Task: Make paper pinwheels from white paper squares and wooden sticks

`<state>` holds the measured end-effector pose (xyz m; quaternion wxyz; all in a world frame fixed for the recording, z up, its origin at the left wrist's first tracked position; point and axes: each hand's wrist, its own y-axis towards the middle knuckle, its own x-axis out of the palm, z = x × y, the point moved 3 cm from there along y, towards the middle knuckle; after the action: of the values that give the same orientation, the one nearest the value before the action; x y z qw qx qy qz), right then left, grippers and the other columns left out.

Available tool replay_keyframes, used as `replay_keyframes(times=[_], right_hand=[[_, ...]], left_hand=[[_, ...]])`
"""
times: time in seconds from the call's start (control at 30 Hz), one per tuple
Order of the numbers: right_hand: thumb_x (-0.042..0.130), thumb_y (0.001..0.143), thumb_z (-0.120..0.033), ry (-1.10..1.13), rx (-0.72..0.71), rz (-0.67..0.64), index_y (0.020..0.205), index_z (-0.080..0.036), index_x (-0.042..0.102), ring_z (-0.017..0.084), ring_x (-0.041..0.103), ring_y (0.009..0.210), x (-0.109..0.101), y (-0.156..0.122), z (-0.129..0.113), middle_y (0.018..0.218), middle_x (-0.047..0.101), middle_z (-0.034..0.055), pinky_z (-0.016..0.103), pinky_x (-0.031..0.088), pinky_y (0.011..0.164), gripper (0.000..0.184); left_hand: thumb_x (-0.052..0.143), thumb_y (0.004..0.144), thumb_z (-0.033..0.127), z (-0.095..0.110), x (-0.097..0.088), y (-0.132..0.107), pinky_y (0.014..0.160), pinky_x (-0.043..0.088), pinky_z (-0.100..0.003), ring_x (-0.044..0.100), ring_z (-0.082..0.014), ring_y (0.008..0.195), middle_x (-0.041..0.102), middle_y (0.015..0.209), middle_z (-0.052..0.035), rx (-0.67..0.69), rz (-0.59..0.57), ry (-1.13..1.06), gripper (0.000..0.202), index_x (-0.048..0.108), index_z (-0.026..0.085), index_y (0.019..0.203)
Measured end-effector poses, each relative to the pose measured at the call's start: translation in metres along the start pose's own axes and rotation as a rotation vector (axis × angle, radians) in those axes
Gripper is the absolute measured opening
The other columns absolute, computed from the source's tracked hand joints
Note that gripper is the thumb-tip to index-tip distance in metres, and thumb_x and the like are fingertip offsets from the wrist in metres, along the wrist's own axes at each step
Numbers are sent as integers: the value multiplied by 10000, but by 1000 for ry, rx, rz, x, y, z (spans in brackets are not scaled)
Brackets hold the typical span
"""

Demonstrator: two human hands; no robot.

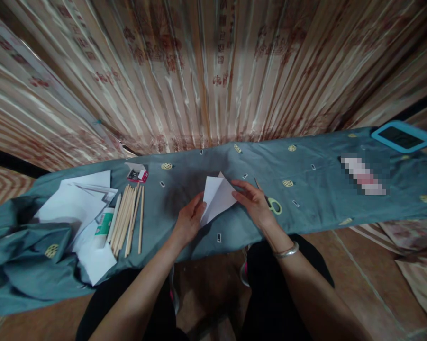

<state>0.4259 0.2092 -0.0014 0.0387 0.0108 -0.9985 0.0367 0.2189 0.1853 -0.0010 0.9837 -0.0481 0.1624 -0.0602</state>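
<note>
Between my hands, above the cloth-covered table, is a folded sheet of white paper (221, 200) with a crease down it and a pointed top. My left hand (191, 219) pinches its left edge between thumb and fingers. On the other side, my right hand (253, 202) has the thumb and fingers at the paper's right edge, closed on it. A pair of scissors (274, 205) with light green handles lies on the cloth just beyond my right hand, partly hidden by it.
Wooden sticks (128, 218) lie left of my hands, beside a white-and-green glue bottle (104, 226) and loose white sheets (74, 201). A small open box (138, 173) holds metal bits. At far right are a blue-framed tablet (402, 136) and a blurred-out item (363, 174). Curtains (213, 71) hang behind.
</note>
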Motion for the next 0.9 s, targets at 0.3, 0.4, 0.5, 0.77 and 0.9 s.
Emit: replay_keyframes(times=[0.3,0.4,0.5,0.77,0.9], right_hand=[[448,829,-67,-1070,-579,-64,1200,-171,647,306,435,1388,21,-28,-10,1459,523,154,546,360,1128,434],[496,798,-84,-1075,-658,-247,1295,-161,588,286,427,1392,39,-49,-13,1474,507,156,508,371,1133,511],[610,826,-247,-1071,-656,-336,1370,-132,525,319,438,1373,52,-62,-11,1480,496,187,538,374,1131,562],[483,893,-29,-1156,-902,-305,1187,-142,674,283,561,1229,55,-60,-4,1270,671,163,470,488,1020,368],[476,905,-34,-1115,-908,-341,1189,-176,681,280,553,1225,47,-60,-5,1257,677,153,508,486,1014,377]], left_hand=[[540,819,322,3,-7,-2,854,513,-355,672,-246,915,741,998,-71,20,85,97,418,644,139,1181],[592,780,297,-2,-8,-3,804,529,-353,683,-236,832,742,914,-47,-60,86,50,682,452,132,1427],[620,758,325,-6,-8,-5,781,537,-375,687,-245,795,740,899,-62,-118,87,30,824,330,86,1492],[593,780,406,0,-12,-2,791,528,-356,685,-244,861,749,1004,-87,-36,34,-53,405,658,155,1091],[606,743,387,-3,-26,-3,579,472,-297,623,-202,604,689,677,-12,-114,90,27,581,582,111,1255]])
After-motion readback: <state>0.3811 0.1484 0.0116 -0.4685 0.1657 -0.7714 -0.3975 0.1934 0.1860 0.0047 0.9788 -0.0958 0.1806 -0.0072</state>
